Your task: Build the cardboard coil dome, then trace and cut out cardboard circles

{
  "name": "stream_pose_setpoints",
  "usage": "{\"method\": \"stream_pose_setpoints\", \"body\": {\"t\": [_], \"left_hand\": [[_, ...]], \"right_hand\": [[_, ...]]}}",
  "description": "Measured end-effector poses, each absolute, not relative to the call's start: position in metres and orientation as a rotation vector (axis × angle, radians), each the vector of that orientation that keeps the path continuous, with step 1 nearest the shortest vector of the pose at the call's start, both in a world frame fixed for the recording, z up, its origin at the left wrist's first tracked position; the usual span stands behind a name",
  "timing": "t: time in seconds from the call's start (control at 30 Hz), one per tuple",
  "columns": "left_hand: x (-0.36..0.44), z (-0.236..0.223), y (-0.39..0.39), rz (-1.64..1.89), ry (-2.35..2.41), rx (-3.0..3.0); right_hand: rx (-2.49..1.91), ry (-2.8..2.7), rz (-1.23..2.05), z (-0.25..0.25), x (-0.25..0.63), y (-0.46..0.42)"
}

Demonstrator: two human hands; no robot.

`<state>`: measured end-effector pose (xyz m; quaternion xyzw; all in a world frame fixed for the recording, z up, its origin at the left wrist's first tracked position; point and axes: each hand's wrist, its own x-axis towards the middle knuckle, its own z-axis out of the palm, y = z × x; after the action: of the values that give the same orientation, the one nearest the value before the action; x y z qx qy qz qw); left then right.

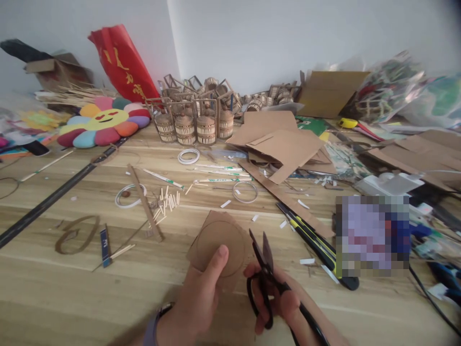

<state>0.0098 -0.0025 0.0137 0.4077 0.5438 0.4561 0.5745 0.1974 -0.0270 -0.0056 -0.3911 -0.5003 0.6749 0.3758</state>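
My left hand (203, 293) grips a piece of brown cardboard (230, 235), thumb on top and fingers hidden beneath. A circle is drawn on the cardboard, and its corners lie outside the line. In my right hand (281, 302) is a pair of black-handled scissors (267, 266), its blades parted and pointing away from me. The blade tips are just right of the cardboard, apart from it. A black and yellow utility knife (317, 245) lies on the table to the right of the scissors.
Small bucket-shaped crafts (185, 127) stand at the back, left of stacked cardboard sheets (284, 144). Short sticks (169, 199), white tape rings (130, 194) and paper scraps are scattered midway. A flower cushion (104, 122) lies back left; a pixelated object (372, 235) is at right.
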Motion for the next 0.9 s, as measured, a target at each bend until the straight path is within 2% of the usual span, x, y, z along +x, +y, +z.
{"method": "stream_pose_setpoints", "body": {"t": [0.2,0.57,0.77,0.9], "left_hand": [[0.024,0.005,-0.01,1.001,1.16,0.728],[0.02,0.013,-0.011,0.938,1.37,0.845],[0.022,0.009,-0.01,1.059,1.504,1.164],[0.025,0.008,-0.012,1.011,1.352,1.352]], "right_hand": [[-1.014,-1.259,1.83,-0.013,0.189,-0.032],[-1.066,-1.386,1.61,-0.008,0.19,-0.034],[-1.406,-1.102,1.191,0.008,0.198,-0.02],[-1.397,-1.235,0.934,0.006,0.193,-0.022]]}}
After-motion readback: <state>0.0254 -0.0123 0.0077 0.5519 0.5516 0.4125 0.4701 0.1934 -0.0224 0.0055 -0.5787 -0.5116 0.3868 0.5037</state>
